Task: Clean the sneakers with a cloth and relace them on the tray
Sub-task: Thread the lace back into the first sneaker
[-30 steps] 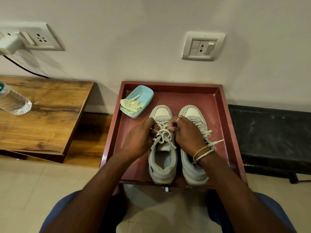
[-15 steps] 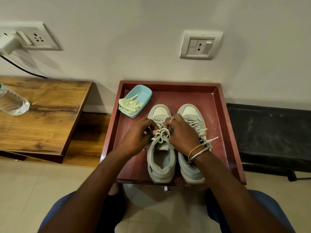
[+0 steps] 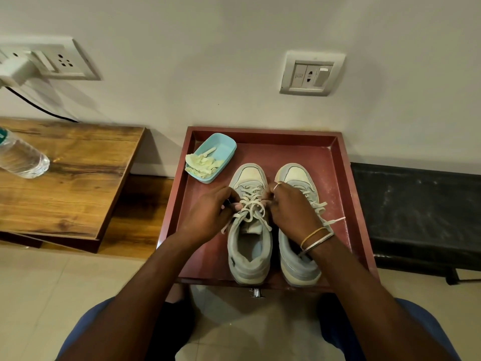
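Note:
Two pale grey sneakers stand side by side, toes toward the wall, on a dark red tray (image 3: 346, 183). The left sneaker (image 3: 249, 254) has white laces (image 3: 252, 208) drawn into loops over its tongue. My left hand (image 3: 208, 217) pinches the lace on the shoe's left side, and my right hand (image 3: 291, 212) pinches it on the right side. The right sneaker (image 3: 299, 267) is partly hidden under my right wrist, and its loose lace end (image 3: 337, 220) trails to the right. A yellowish cloth (image 3: 201, 165) lies in a light blue dish (image 3: 221, 149) at the tray's back left.
A low wooden table (image 3: 73, 178) with a plastic water bottle (image 3: 20, 157) stands to the left. A black bench (image 3: 416, 212) sits to the right of the tray. Wall sockets (image 3: 311, 74) are above, one at the left with a plugged charger (image 3: 15, 70). My knees are below the tray.
Both hands stay on the left sneaker's laces and have drawn slightly apart, and the lace loops between them show more. The sneakers and the dish have not moved.

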